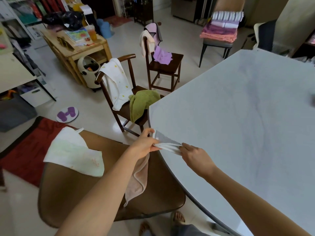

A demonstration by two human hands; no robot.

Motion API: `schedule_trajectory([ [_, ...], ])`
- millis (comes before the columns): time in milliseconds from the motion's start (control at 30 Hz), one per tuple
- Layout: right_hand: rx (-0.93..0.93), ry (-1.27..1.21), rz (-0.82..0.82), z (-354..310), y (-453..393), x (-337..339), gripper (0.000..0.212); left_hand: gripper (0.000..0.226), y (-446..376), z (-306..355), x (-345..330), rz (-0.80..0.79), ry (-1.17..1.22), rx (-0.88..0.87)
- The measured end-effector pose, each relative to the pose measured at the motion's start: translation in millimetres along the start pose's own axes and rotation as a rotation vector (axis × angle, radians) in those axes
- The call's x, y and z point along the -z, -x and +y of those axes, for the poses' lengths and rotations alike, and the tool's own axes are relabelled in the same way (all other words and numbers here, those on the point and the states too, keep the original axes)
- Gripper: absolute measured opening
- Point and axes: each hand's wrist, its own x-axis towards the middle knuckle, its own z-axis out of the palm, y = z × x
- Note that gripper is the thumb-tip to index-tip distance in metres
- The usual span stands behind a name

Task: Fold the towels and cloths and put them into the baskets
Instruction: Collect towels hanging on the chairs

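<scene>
Two corners of the grey cloth (166, 139) are pinched at the table (238, 116) edge by the left hand (146, 143) and right hand (196, 155), so a slack pinch could drop it (probably onto the brown chair (162, 184) below).

both bare forearms are stretched forward from the bottom of the view. the left hand (146, 144) is closed in a pinch, thumb on top, on one end of a small cloth (166, 142). the right hand (196, 156) is turned palm down, its fingertips (185, 145) pinched on the other end.
</scene>
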Motion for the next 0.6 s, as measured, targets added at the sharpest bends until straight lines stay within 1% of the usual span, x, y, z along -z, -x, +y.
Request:
schedule_trajectory([
  [33, 0.019, -0.014, -0.007, -1.1, 2.5, 0.5, 0.020, 0.028, 1.2, 0.2, 3.2, -0.026, -0.061, -0.027],
  [67, 0.048, -0.031, -0.010, -1.4, 4.5, 2.5, 0.018, 0.026, 1.8, 1.1, 7.8, -0.049, -0.130, -0.058],
  [133, 0.078, -0.121, 0.013, -1.3, 6.8, 11.5, 0.022, 0.038, 3.8, 4.8, 17.4, -0.081, -0.318, -0.167],
  [167, 0.024, -0.229, 0.043, -3.1, 4.7, 19.6, 0.025, 0.046, 6.6, 8.5, 21.5, -0.083, -0.434, -0.255],
  [200, -0.099, -0.376, 0.080, -4.0, -1.0, 26.4, 0.028, 0.052, 10.4, 12.6, 25.8, -0.072, -0.535, -0.349],
  [267, -0.494, -0.721, 0.155, -3.7, -20.2, 37.6, 0.030, 0.059, 18.8, 20.8, 28.5, -0.035, -0.654, -0.503],
  [333, -0.874, -1.139, 0.116, 0.6, -46.9, 40.4, 0.029, 0.064, 28.3, 26.5, 27.8, -0.012, -0.702, -0.627],
  [367, -1.008, -1.348, 0.067, 2.4, -59.5, 39.7, 0.030, 0.065, 34.6, 27.9, 26.4, -0.016, -0.728, -0.663],
  [400, -1.100, -1.522, 0.011, 3.1, -69.7, 38.7, 0.032, 0.066, 40.0, 27.7, 25.7, -0.026, -0.759, -0.685],
  [433, -1.139, -1.621, -0.052, 2.4, -77.2, 37.4, 0.035, 0.068, 44.9, 27.6, 25.2, -0.050, -0.778, -0.700],
  [500, -1.126, -1.686, -0.140, -3.1, -86.9, 34.9, 0.042, 0.072, 51.7, 25.9, 23.9, -0.107, -0.769, -0.700],
  [600, -1.082, -1.789, -0.136, -15.1, -100.8, 36.5, 0.044, 0.077, 58.9, 25.5, 25.5, -0.117, -0.683, -0.697],
])
